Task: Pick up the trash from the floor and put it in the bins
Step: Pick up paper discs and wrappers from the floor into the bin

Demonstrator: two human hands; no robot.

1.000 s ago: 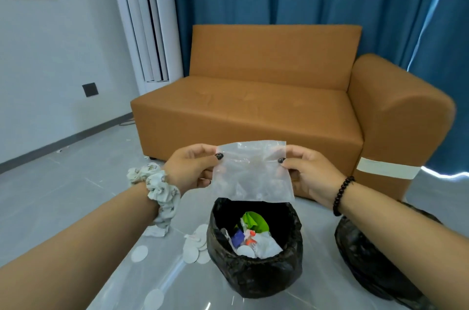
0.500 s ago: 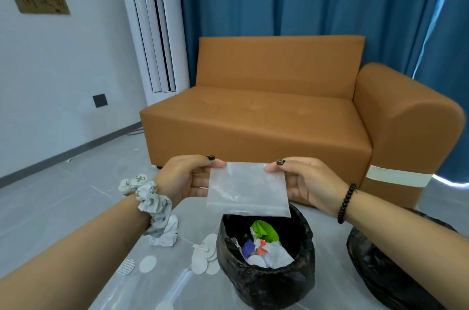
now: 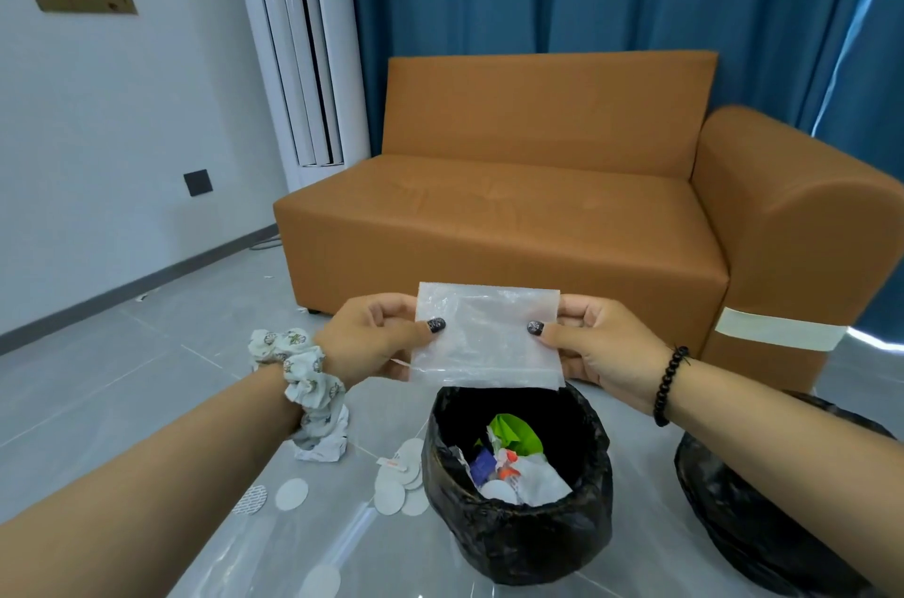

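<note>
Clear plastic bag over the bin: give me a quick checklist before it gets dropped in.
1. Clear plastic bag held at both side edges by left hand and right hand: ok.
2. Bag above the mouth of the black-lined bin: ok, its lower edge hangs at the rim.
3. Bin has room: ok, trash sits low inside.
4. Bag empty: cannot tell.
5. Floor picked clean: not ok; white round pads and crumpled paper lie left of the bin.
6. Second bin right of it: contents cannot tell.
</note>
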